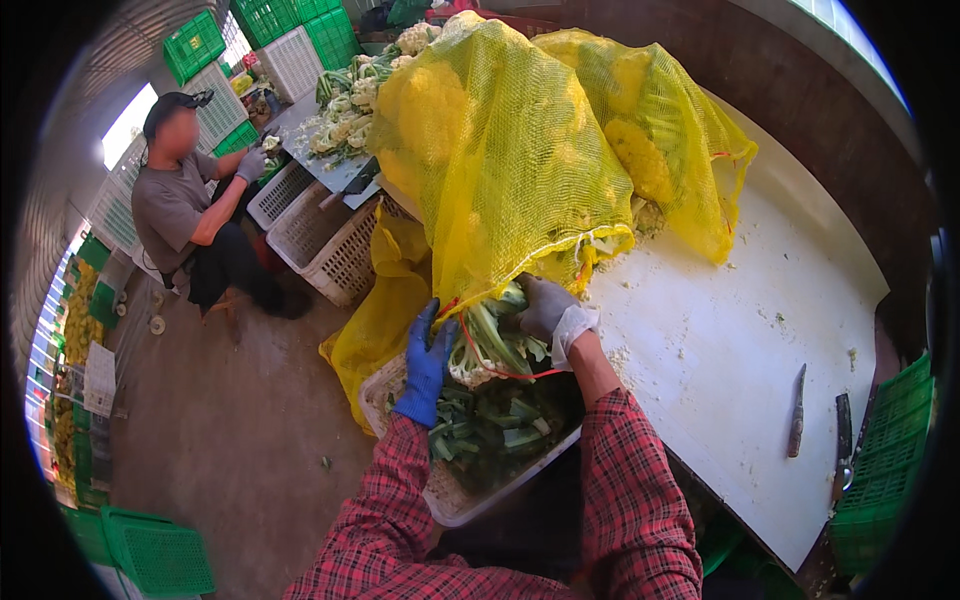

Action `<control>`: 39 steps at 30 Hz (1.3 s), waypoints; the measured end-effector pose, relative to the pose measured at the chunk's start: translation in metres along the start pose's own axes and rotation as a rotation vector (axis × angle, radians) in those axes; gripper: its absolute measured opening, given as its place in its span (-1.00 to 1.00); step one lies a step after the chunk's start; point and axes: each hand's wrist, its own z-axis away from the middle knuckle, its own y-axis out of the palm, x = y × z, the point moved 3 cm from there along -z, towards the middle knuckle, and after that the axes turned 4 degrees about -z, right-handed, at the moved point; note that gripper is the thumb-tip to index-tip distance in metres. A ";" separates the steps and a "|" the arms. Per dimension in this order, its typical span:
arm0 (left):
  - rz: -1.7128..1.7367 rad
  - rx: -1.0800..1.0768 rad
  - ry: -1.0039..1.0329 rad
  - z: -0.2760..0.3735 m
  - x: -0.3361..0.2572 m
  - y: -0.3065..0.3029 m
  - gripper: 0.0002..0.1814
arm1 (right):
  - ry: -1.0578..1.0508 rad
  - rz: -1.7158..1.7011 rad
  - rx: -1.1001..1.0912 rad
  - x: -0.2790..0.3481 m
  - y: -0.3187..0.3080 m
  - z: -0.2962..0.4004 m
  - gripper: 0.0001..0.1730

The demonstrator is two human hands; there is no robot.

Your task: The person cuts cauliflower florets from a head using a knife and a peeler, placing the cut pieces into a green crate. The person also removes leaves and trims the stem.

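A large yellow mesh bag (517, 150) with cauliflowers inside lies at the table's left edge, its mouth facing me. At that mouth is a leafy cauliflower (487, 337), white curd low and green stalks up. My right hand (544, 307), in a grey glove, grips its leaves; some fingers are hidden behind them. On the left, my left hand (427, 360), in a blue knit glove, touches the bag's rim; whether the fingers pinch the mesh is unclear. A red cord (480, 352) loops across the stalks. Below sits a white crate (465, 514) holding cut green leaves.
Another filled mesh bag (637, 112) rests behind on the white tabletop (720, 360). A knife (798, 412) and a dark-handled tool (844, 435) lie at right near a green crate (885, 457). A seated co-worker (172, 195) handles cauliflower beside white crates (322, 247).
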 end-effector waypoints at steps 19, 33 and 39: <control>0.540 -0.169 -0.436 -0.072 -0.008 0.033 -0.51 | 0.335 -0.509 -0.400 -0.138 -0.104 0.154 -0.48; -0.849 0.361 0.773 0.091 -0.188 0.305 -0.31 | 0.349 -0.751 -1.013 -0.257 -0.115 0.334 -0.65; 0.367 0.772 -0.103 0.068 -0.150 0.404 -0.26 | 0.285 -0.523 -1.031 -0.272 -0.112 0.347 -0.62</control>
